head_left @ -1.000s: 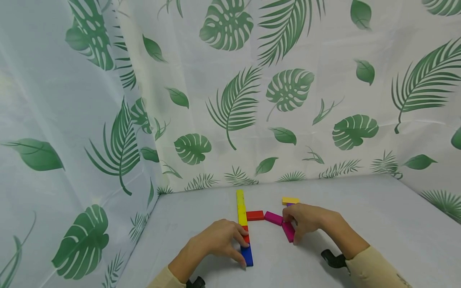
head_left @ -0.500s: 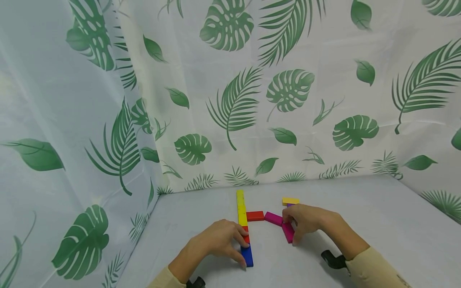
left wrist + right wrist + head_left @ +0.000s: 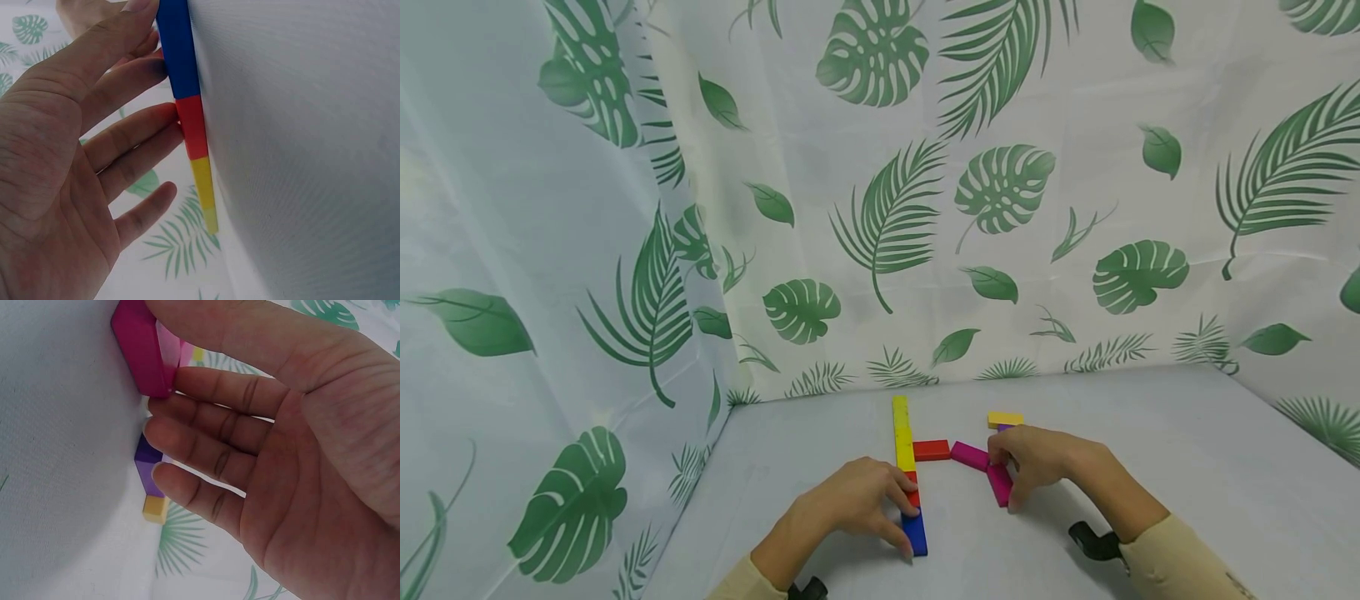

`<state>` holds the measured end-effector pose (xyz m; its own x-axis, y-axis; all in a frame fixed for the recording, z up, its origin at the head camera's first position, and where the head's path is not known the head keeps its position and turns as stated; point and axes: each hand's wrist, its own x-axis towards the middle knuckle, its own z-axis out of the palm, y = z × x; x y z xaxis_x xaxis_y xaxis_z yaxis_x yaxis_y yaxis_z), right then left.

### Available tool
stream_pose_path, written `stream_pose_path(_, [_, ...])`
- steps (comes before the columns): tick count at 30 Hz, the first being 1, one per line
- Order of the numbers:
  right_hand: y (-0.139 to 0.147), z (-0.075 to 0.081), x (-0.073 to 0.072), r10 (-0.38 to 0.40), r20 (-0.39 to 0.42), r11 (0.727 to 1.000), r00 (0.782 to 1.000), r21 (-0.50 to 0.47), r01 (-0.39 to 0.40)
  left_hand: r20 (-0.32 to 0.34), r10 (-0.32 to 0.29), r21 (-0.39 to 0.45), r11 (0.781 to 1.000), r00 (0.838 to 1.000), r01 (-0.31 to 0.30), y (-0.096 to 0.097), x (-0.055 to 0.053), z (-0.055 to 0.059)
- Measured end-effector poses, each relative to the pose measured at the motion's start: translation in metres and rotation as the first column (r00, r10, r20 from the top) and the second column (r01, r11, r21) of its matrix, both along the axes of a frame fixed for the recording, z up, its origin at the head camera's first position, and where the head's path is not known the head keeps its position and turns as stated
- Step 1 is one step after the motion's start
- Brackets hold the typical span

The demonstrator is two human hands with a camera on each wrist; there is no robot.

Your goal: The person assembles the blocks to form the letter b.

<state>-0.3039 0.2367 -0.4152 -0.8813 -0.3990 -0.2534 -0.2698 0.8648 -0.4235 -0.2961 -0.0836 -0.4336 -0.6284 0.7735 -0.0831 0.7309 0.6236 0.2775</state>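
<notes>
A straight column of flat blocks lies on the table: yellow strip (image 3: 902, 429) at the far end, then a red block (image 3: 192, 128), then a blue block (image 3: 178, 50) nearest. My left hand (image 3: 861, 500) pinches the blue block between thumb and forefinger, other fingertips beside the red one. Farther right, my right hand (image 3: 1037, 454) holds a magenta block (image 3: 1000, 486) lengthwise, thumb at its near end. That block meets a second magenta block (image 3: 970, 456), which leads to a sideways red block (image 3: 932, 450) against the column. Behind my right fingers lies a purple block (image 3: 148, 465), mostly hidden in the head view.
A small orange-yellow block (image 3: 1004, 419) lies beyond the purple one. The white tabletop (image 3: 1150, 433) backs onto a leaf-printed curtain (image 3: 1037, 317). Black wrist mounts (image 3: 1093, 540) sit close to the table beside the forearms.
Almost nothing differs. The magenta block under my right hand has shifted very slightly toward me and left; my left hand has stayed put.
</notes>
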Motion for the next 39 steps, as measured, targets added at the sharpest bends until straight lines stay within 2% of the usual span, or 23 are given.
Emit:
stream_pose_path(14, [0.001, 0.000, -0.001, -0.006, 0.013, 1.000, 1.000, -0.016, 0.006, -0.003, -0.004, -0.009, 1.000, 1.000, 0.004, 0.001, 0.000, 0.001])
stream_pose_path(17, [0.002, 0.001, -0.002, -0.008, -0.027, 0.999, 1.000, -0.038, 0.007, 0.001, -0.005, -0.008, 1.000, 1.000, 0.005, 0.001, 0.000, 0.001])
stream_pose_path(21, [0.005, 0.002, -0.006, 0.033, -0.153, 0.996, 0.988, -0.074, -0.045, 0.003, -0.006, -0.007, 1.000, 1.000, 0.006, 0.000, 0.000, 0.000])
stream_pose_path(24, [0.007, 0.002, -0.008, 0.059, -0.267, 0.994, 0.962, -0.077, -0.082, 0.004, -0.004, -0.007, 1.000, 1.000, 0.004, 0.000, 0.000, -0.001])
stream_pose_path(28, [0.009, 0.002, -0.011, 0.043, -0.418, 0.995, 0.908, -0.061, -0.075, 0.005, -0.002, -0.007, 1.000, 1.000, 0.002, 0.000, -0.001, 0.000])
stream_pose_path(33, [0.013, -0.002, -0.015, -0.012, -0.594, 0.993, 0.804, -0.101, -0.060, 0.002, -0.004, -0.007, 1.000, 1.000, 0.004, 0.000, -0.001, 0.000])
stream_pose_path(35, [0.015, -0.004, -0.018, -0.043, -0.632, 0.990, 0.774, -0.134, -0.055, 0.001, -0.007, -0.007, 1.000, 1.000, 0.007, 0.000, -0.001, -0.001])
stream_pose_path(39, [0.020, -0.010, -0.023, -0.105, -0.650, 0.983, 0.753, -0.180, -0.019, 0.001, -0.010, -0.005, 1.000, 1.000, 0.010, 0.000, -0.001, -0.001])
